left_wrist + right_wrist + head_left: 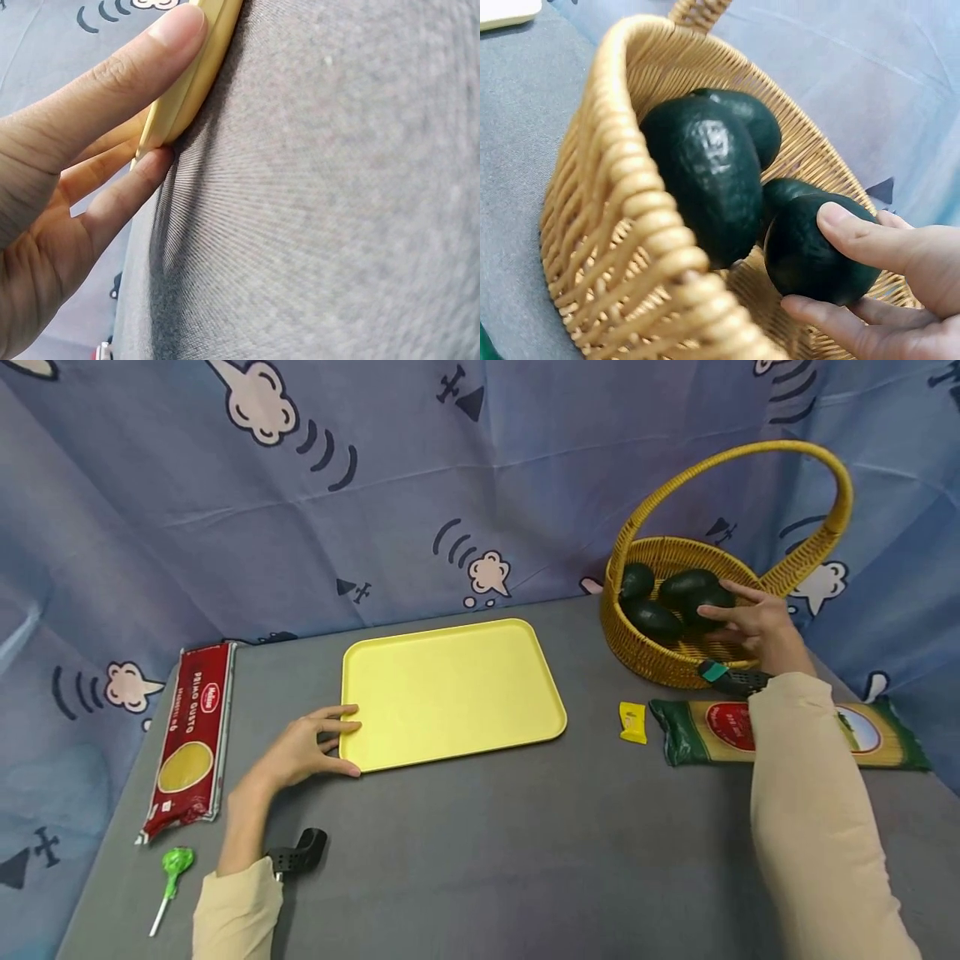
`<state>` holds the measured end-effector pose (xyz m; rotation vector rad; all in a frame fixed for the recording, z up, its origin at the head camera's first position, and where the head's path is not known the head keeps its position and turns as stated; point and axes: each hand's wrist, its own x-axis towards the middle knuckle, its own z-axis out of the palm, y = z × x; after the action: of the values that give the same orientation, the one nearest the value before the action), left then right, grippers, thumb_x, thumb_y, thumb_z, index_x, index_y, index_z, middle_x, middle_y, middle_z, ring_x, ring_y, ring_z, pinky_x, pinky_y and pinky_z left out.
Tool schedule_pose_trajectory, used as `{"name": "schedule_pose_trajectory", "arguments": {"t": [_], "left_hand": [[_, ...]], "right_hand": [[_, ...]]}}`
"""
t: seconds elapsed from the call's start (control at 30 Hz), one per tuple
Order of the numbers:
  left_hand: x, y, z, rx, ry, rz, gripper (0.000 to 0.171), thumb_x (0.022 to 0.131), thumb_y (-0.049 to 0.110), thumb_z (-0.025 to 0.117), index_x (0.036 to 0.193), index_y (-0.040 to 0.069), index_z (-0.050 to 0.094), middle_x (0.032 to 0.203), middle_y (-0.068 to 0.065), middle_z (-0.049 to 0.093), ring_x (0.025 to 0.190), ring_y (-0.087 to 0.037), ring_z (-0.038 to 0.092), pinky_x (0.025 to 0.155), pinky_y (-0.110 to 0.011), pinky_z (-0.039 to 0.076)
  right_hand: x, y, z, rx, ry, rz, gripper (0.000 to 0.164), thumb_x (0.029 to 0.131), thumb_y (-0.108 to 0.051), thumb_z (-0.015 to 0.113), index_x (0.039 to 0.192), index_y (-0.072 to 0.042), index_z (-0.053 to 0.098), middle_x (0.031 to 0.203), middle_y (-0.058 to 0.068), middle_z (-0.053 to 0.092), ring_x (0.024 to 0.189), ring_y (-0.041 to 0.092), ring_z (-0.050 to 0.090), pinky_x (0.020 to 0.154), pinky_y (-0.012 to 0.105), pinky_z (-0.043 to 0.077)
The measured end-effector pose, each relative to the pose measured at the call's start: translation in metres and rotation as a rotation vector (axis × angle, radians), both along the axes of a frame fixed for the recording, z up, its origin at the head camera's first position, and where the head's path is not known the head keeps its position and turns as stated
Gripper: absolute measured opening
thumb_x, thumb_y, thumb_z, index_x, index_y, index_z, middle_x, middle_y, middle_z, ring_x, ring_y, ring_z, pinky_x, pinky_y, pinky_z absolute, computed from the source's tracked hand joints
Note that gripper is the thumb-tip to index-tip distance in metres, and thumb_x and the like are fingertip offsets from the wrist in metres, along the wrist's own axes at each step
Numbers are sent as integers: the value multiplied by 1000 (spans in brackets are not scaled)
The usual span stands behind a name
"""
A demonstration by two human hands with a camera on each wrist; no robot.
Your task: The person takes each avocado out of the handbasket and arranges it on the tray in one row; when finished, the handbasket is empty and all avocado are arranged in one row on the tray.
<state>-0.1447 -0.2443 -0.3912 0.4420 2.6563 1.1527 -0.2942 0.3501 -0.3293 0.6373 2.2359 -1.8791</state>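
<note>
My left hand (311, 750) grips the left edge of a yellow rectangular tray (450, 693), which lies on the grey table. In the left wrist view the thumb rests along the tray rim (199, 90), with fingertips at the corner. At the right, my right hand (757, 622) reaches inside a yellow wicker basket (652, 662). Its thumb and fingers hold a dark green avocado (810, 255) from the side. Other dark avocados (705, 172) lie in the basket beside it, one of them partly hidden behind the held one.
A red pasta packet (191, 727) and a green lollipop (177, 864) lie on the left. Near the basket's front are a small yellow wrapped candy (632, 722) and a green-ended spaghetti packet (682, 731), partly under the right forearm. The basket's tall handle (720, 464) arches above it. A patterned curtain (405, 460) hangs behind.
</note>
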Motion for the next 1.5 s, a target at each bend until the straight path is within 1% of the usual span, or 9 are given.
{"name": "schedule_pose_trajectory", "arguments": {"t": [0.17,0.4,0.47,0.6,0.77,1.0,1.1,1.23,1.5], "left_hand": [[0,-1,0,0,1,1,70,67,18,88,126,-9,59,143,-20,43,126,-38,47,97,-39,51],[5,-4,3,-18,-20,30,71,67,18,88,126,-8,59,145,-20,41,130,-39,42,97,-39,51],[4,-4,4,-39,-17,24,72,68,21,88,127,-7,58,145,-19,42,128,-38,46,97,-40,51],[3,-4,4,-41,-26,6,74,69,24,88,129,-7,57,146,-19,40,122,-38,51,97,-42,51],[2,-6,5,-31,-43,-3,75,70,25,87,130,-7,55,147,-19,38,125,-39,49,99,-43,50],[-3,-3,3,-22,-60,-15,72,73,27,85,130,-7,56,149,-16,36,128,-36,46,101,-41,49],[-4,0,2,-12,-69,-18,70,76,26,83,131,-7,55,150,-16,35,130,-36,43,102,-41,48],[-5,1,2,-1,-73,-22,67,78,23,81,130,-9,54,150,-19,34,134,-40,36,103,-43,47],[-4,1,4,-16,-88,2,67,75,20,83,129,-9,56,149,-19,35,134,-39,36,103,-44,47]], "right_hand": [[2,1,8,-44,34,27,85,80,-15,77,151,-26,30,160,8,10,65,4,66,68,22,62],[6,-4,11,17,66,75,83,81,-19,77,150,-28,32,158,18,9,52,7,60,39,16,47],[12,-5,12,4,80,102,83,82,-20,76,150,-29,31,160,16,0,49,7,58,40,16,48],[26,-5,14,60,118,179,81,84,-27,73,151,-33,28,158,21,1,42,7,52,34,19,44],[37,-6,13,-64,190,219,77,86,-15,71,150,-32,32,158,16,15,65,5,67,41,16,50],[58,-6,10,-243,256,151,76,85,-3,70,148,-31,38,160,6,5,82,4,69,56,17,59],[66,-7,8,-313,301,150,73,87,2,66,147,-29,40,151,5,33,87,5,68,66,24,63],[75,-11,8,-424,368,158,71,87,11,62,146,-24,44,117,-2,60,92,11,68,68,32,64],[89,-31,10,-536,423,184,69,87,16,57,145,-20,45,116,2,63,95,17,69,72,34,63]]}}
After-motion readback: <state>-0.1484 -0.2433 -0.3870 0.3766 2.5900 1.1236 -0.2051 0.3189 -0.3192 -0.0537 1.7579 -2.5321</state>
